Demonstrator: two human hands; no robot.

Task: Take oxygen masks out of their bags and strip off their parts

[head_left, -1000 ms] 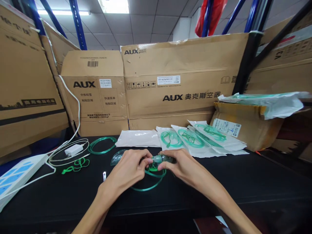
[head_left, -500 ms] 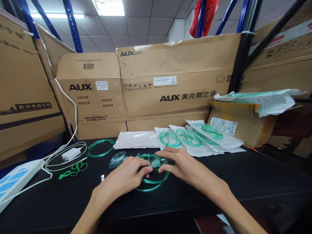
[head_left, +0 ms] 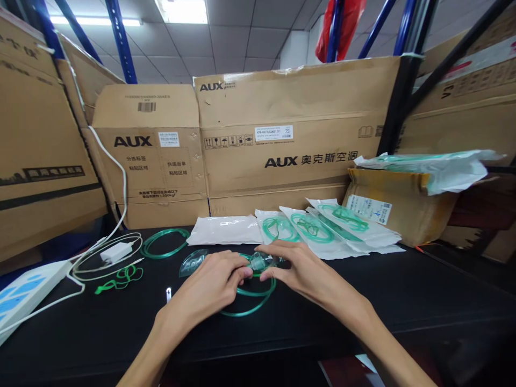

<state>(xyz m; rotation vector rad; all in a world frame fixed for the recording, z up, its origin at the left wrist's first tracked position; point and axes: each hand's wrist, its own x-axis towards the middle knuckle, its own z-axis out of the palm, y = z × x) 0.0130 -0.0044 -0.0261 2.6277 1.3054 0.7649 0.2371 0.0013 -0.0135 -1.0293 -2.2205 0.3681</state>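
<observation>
Just above the black table my hands meet over a coil of green tubing [head_left: 252,312]. Between thumb and fingers of my right hand [head_left: 296,260] is a clear plastic connector piece [head_left: 260,262], its narrow end pointing left. My left hand [head_left: 221,274] is closed in a pinch right beside that end; what its fingertips hold is hidden behind the thumb. Part of a clear plastic face mask [head_left: 193,263] shows on the table just beyond my left hand. Farther left lie a second green tube coil [head_left: 165,255] and a green elastic strap [head_left: 121,279].
Sealed packs with green tubing [head_left: 312,228] and a white packet [head_left: 224,231] line the back. Another pack [head_left: 435,161] lies on a small carton [head_left: 387,199]. A power strip [head_left: 32,290], white adapter [head_left: 116,251] and cables are at left. Large cartons [head_left: 298,118] stand behind.
My left hand has shifted slightly up, its fingers staying closed by the connector. My right hand keeps its grip on the connector, almost unmoved. The view has shifted a little.
</observation>
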